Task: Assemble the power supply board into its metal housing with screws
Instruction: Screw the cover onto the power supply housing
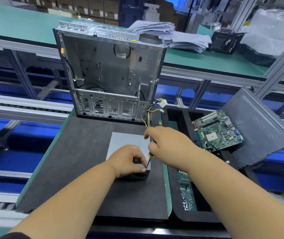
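Note:
A grey metal power supply housing (126, 144) lies flat on the black mat in front of me. My left hand (129, 160) rests on its near right corner, thumb and fingers pinched at the screwdriver's tip. My right hand (165, 144) grips a screwdriver (149, 158) with a yellow and black handle, its shaft angled down onto that corner. Any screw under the tip is hidden by my fingers. A bundle of yellow, black and blue wires (152, 111) with white connectors rises from behind my right hand.
An open computer case (110, 71) stands upright at the mat's far end. To the right, a black foam tray (175, 195) holds loose screws (187, 195) and a green motherboard (218, 129). A dark side panel (256, 126) leans at the right. Paper stacks lie on the far bench.

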Motion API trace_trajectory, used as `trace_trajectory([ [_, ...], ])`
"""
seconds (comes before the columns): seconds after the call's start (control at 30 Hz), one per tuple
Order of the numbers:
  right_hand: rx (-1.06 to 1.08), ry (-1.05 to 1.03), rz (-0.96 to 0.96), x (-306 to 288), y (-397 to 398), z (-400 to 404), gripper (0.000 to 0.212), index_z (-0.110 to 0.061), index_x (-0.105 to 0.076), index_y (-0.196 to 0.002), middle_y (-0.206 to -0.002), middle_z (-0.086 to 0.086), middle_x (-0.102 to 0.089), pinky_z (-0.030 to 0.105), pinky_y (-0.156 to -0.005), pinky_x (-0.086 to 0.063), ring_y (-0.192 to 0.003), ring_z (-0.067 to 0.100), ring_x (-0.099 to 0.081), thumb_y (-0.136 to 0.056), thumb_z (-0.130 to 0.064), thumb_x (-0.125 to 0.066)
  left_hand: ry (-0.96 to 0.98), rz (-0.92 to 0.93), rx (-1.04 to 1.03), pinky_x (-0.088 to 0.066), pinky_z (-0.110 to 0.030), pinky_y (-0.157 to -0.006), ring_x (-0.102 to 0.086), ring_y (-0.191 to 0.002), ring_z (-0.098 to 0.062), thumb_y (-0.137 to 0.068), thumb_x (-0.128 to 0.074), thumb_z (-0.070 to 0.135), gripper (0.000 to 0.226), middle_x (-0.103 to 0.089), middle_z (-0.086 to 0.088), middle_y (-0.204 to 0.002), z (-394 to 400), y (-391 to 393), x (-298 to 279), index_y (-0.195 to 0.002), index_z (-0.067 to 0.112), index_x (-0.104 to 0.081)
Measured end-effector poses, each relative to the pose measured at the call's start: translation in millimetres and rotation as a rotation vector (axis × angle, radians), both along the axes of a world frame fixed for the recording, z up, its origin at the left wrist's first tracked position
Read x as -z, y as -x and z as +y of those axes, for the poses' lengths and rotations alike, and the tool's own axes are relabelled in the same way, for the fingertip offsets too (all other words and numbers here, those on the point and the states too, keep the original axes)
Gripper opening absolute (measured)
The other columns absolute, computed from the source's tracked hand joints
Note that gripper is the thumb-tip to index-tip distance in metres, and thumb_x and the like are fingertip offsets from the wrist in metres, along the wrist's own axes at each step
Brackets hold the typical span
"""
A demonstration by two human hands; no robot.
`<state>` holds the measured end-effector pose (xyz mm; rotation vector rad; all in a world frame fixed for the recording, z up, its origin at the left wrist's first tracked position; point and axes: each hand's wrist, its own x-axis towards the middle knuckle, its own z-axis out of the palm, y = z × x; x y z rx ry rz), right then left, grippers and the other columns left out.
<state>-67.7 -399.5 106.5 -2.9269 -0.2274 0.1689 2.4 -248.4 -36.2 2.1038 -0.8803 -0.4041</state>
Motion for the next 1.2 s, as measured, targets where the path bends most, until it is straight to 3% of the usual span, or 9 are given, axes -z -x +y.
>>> trace_trajectory([
  [0.17, 0.043, 0.206, -0.033, 2, -2, 1, 0.028, -0.028, -0.057, -0.103, -0.091, -0.006, -0.066, 0.033, -0.067, -0.046, -0.089, 0.021, -0.057, -0.101, -0.048, -0.036, -0.005, -0.019, 0.006, -0.050, -0.033, -0.080, -0.057, -0.084, -0.009, -0.068, -0.082, 0.022, 0.015, -0.065, 0.008, -0.084, 0, 1, -1, -0.074, 0.033, -0.074],
  [0.27, 0.075, 0.231, -0.096, 8, -2, 0, 0.031, -0.023, -0.050, -0.091, -0.082, -0.003, -0.059, 0.032, -0.058, -0.037, -0.080, 0.025, -0.056, -0.103, -0.043, -0.030, -0.002, -0.015, 0.003, -0.050, -0.031, -0.080, -0.057, -0.083, -0.007, -0.068, -0.082, 0.022, 0.016, -0.065, 0.009, -0.084, 0, 1, 0, -0.073, 0.034, -0.074],
  [0.37, 0.046, 0.066, -0.062, 6, -2, -2, 0.013, -0.021, -0.046, -0.100, -0.086, -0.004, -0.050, 0.035, -0.061, -0.038, -0.083, 0.024, -0.050, -0.095, -0.026, -0.036, 0.003, 0.004, -0.007, -0.051, -0.032, -0.080, -0.058, -0.084, -0.007, -0.067, -0.082, 0.023, 0.018, -0.064, 0.010, -0.084, 0, 1, 0, -0.071, 0.037, -0.072],
  [0.5, -0.029, -0.033, -0.045, 1, -2, -5, 0.025, -0.025, -0.050, -0.121, -0.092, -0.010, -0.046, 0.034, -0.069, -0.041, -0.087, 0.018, -0.047, -0.097, -0.027, -0.041, -0.006, -0.012, -0.004, -0.050, -0.032, -0.081, -0.059, -0.086, -0.009, -0.067, -0.082, 0.025, 0.016, -0.065, 0.009, -0.085, 0, 1, 0, -0.072, 0.036, -0.072],
  [0.67, 0.015, 0.214, -0.105, 6, -3, -5, 0.032, -0.023, -0.053, -0.098, -0.084, -0.004, -0.064, 0.033, -0.062, -0.042, -0.080, 0.022, -0.056, -0.103, -0.047, -0.032, -0.012, -0.008, -0.011, -0.050, -0.028, -0.078, -0.058, -0.084, -0.008, -0.067, -0.083, 0.025, 0.016, -0.064, 0.010, -0.083, 0, 0, 2, -0.074, 0.035, -0.074],
  [0.8, -0.003, 0.059, -0.136, 11, 0, -3, 0.018, -0.024, -0.049, -0.109, -0.093, -0.005, -0.051, 0.036, -0.069, -0.045, -0.088, 0.023, -0.052, -0.099, -0.029, -0.034, -0.002, 0.008, -0.004, -0.051, -0.033, -0.079, -0.059, -0.084, -0.011, -0.067, -0.082, 0.025, 0.016, -0.065, 0.008, -0.084, 0, 0, 0, -0.073, 0.036, -0.073],
  [0.9, -0.041, -0.012, -0.101, 10, -1, -1, 0.028, -0.025, -0.049, -0.120, -0.097, -0.007, -0.042, 0.038, -0.075, -0.046, -0.092, 0.020, -0.045, -0.094, -0.023, -0.039, 0.006, 0.022, -0.007, -0.051, -0.037, -0.080, -0.060, -0.085, -0.012, -0.066, -0.081, 0.023, 0.016, -0.067, 0.006, -0.085, 0, 1, -1, -0.072, 0.036, -0.072],
  [1.1, 0.000, 0.124, -0.143, 12, -6, -4, 0.027, -0.028, -0.052, -0.105, -0.077, -0.007, -0.058, 0.032, -0.060, -0.035, -0.077, 0.020, -0.050, -0.100, -0.050, -0.036, -0.008, 0.019, -0.007, -0.051, -0.034, -0.080, -0.057, -0.082, -0.008, -0.068, -0.082, 0.023, 0.016, -0.064, 0.007, -0.085, 0, 0, 0, -0.074, 0.035, -0.073],
  [1.2, 0.005, 0.095, -0.182, 15, -5, -4, 0.021, -0.024, -0.050, -0.102, -0.079, -0.006, -0.054, 0.033, -0.058, -0.033, -0.076, 0.022, -0.049, -0.099, -0.040, -0.035, 0.006, 0.037, -0.002, -0.052, -0.036, -0.080, -0.059, -0.084, -0.010, -0.068, -0.082, 0.022, 0.017, -0.065, 0.006, -0.086, 0, 1, 0, -0.074, 0.035, -0.073],
])
